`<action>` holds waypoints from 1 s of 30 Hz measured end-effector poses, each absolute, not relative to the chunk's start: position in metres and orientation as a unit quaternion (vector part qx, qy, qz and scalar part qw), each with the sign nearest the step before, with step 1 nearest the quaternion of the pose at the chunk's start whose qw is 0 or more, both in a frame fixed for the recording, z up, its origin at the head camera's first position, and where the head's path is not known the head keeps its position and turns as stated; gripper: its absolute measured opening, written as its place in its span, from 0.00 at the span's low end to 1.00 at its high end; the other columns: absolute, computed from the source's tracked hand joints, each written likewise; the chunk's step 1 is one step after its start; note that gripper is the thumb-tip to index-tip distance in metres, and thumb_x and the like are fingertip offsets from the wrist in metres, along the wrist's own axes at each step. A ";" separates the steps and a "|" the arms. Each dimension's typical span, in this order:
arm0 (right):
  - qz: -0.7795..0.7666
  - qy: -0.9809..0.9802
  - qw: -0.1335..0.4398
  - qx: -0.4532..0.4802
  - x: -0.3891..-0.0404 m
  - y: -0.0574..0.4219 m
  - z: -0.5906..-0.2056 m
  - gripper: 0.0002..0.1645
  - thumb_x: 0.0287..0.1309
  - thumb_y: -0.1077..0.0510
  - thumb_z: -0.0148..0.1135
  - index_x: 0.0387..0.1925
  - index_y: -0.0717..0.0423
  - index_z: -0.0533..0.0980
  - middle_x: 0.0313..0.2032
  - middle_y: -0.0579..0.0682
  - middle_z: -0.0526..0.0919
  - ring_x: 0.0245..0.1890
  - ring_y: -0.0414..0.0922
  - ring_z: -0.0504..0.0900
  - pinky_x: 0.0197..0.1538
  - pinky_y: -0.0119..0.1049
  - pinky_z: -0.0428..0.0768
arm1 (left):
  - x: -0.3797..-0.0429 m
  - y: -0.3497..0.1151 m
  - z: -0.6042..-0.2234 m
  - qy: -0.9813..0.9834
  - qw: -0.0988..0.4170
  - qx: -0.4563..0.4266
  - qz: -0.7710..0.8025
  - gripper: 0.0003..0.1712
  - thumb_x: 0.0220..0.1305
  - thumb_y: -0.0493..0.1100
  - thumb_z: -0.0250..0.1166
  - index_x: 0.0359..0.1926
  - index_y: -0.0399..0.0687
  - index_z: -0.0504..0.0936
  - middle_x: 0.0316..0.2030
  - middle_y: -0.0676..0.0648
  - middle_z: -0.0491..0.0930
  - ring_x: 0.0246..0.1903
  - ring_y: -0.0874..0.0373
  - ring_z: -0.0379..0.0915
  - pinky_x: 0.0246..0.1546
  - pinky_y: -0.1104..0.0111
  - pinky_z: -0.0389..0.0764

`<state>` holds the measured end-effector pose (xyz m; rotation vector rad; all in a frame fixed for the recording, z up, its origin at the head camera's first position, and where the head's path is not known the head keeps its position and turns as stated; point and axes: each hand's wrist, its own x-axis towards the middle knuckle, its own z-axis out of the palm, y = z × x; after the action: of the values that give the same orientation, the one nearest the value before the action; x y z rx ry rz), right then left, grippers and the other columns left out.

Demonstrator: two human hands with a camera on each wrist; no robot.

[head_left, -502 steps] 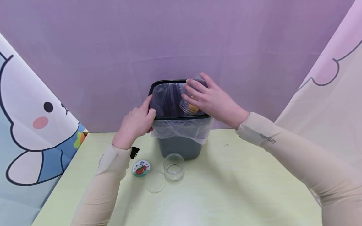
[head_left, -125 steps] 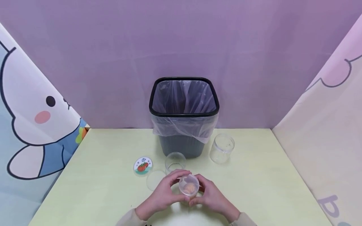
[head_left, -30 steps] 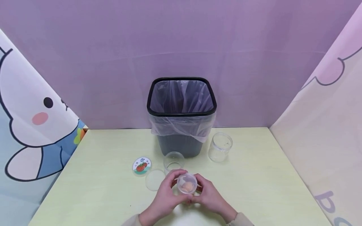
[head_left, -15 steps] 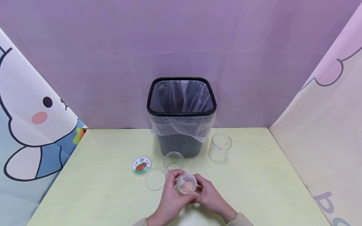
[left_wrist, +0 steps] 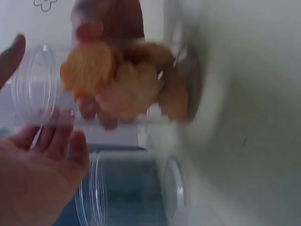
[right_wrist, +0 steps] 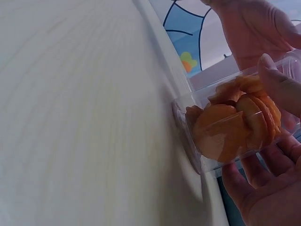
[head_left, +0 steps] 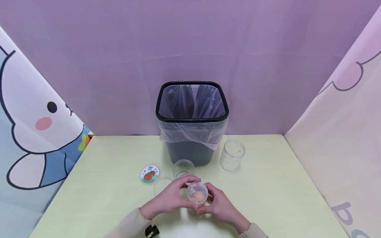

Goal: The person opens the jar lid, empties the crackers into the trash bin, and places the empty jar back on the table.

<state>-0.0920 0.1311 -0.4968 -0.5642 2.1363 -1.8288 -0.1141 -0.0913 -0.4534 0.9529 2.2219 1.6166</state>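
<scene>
A clear plastic jar [head_left: 197,191] with a translucent top stands between my hands at the table's front; orange scalloped cookies [left_wrist: 131,89] show through its wall. My right hand [head_left: 223,206] holds the jar's body, thumb on one side and fingers on the other in the right wrist view [right_wrist: 277,188]. My left hand [head_left: 170,197] curls round the jar's upper end, thumb in front and fingers behind. In the left wrist view this hand [left_wrist: 37,174] is beside the threaded rim; the exact finger contact is blurred.
Behind stands a bin [head_left: 190,152] with a black rim and a clear liner. One clear jar [head_left: 232,158] is right of it, another [head_left: 183,167] in front. A tomato-printed lid [head_left: 149,174] and a translucent disc [head_left: 161,185] lie left. A purple cloth [head_left: 190,39] hangs behind.
Earlier my right hand tipped a jar over the bin while my left held its rim; now a jar stands right of the bin. Within the last half second my left hand has turned, its wrist swinging left.
</scene>
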 end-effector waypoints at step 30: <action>-0.643 0.726 0.137 -0.203 -0.093 0.132 -0.503 0.39 0.41 0.65 0.80 0.57 0.60 0.72 0.55 0.54 0.79 0.58 0.48 0.78 0.61 0.34 0.73 | -0.110 -0.093 -0.463 0.730 0.122 0.305 0.599 0.39 0.49 0.40 0.79 0.64 0.52 0.76 0.61 0.51 0.75 0.62 0.53 0.68 0.61 0.57 0.71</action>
<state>-0.0928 0.1315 -0.5028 -0.5869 2.0996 -1.8601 -0.1101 -0.0931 -0.4634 0.8910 2.1309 1.7474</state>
